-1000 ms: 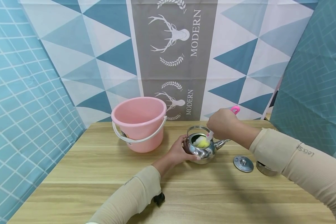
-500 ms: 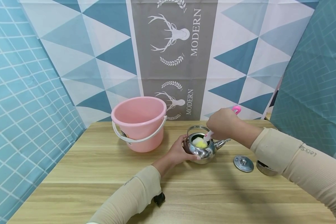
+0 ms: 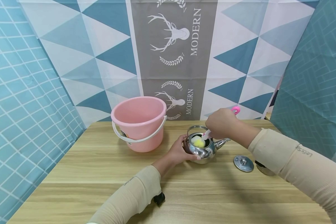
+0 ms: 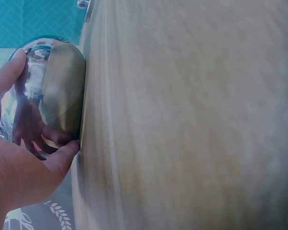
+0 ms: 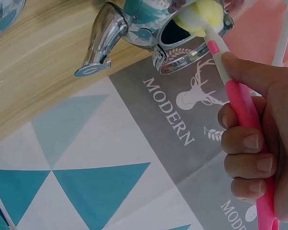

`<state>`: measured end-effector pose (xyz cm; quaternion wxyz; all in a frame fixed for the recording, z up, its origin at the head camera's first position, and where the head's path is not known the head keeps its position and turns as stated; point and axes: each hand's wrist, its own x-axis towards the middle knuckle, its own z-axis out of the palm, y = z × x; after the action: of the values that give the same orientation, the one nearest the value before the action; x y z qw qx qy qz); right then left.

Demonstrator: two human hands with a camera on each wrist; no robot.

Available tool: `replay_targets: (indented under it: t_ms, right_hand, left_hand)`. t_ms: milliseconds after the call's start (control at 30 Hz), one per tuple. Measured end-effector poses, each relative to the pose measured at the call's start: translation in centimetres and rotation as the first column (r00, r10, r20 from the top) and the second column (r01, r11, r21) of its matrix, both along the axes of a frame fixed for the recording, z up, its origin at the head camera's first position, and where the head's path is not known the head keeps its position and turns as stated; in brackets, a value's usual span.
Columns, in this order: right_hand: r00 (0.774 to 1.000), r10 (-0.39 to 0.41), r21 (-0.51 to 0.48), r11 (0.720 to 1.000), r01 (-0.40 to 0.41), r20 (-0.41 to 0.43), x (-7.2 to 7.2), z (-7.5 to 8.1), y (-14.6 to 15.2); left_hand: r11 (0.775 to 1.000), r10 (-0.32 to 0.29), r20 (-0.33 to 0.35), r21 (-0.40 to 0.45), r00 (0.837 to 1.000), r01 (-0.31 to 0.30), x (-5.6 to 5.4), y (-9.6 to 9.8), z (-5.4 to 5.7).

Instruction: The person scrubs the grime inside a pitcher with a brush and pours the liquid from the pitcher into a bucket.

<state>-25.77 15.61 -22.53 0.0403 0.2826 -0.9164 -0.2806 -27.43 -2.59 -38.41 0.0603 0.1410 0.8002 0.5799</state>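
Kettle (image 3: 205, 153) sits upright on the desk (image 3: 114, 193), directly between our hands, left one nearer: our left hand (image 3: 178, 152) is in contact, fingers round the left side of the belly, thumb along the front. Our right hand (image 3: 221, 123) is up and right of the mouth, apart from the metal in the right wrist view, fist wrapped on the pink grip of the brush (image 5: 245, 106), thumb up along the white neck. Key relation, as we read it: brush axis vs kettle mouth. Brush slants from the loop end, poking out past our right fist, down and leftward to the sponge head (image 3: 198, 142), which sits in the mouth, off toward our left hand's side. How deep it goes we can't tell. Spout (image 3: 221, 143) points away from our left hand and runs below our right fist; carry handle (image 3: 197, 127) stands on the far side of the mouth, left of our right fist. So clearance at the rim looks tight to us; any stroke likely wants to follow the brush's slant while our left hand steadies the belly. Lid (image 3: 243, 164) lies flat on the desk, on the near side of our right hand, clear of both.
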Motion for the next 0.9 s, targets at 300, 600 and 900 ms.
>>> replay_targets:
  t_ms: [300,600,900]
  right_hand:
    - [1.0,-0.015,-0.001,1.0,0.015,-0.009,-0.8,-0.1,0.1]
    - [0.998,-0.064,0.003,0.998,0.064,-0.011,-1.4,0.1,0.1]
    - [0.997,-0.077,0.036,0.996,0.077,-0.024,-1.5,0.4,0.4]
  left_hand:
    - [1.0,0.001,-0.004,0.002,1.0,-0.001,-0.1,0.0,0.0]
    - [1.0,-0.002,-0.009,-0.002,1.0,0.002,-0.2,0.1,-0.1]
    - [1.0,0.003,-0.008,-0.009,1.0,-0.003,-0.2,0.0,-0.1]
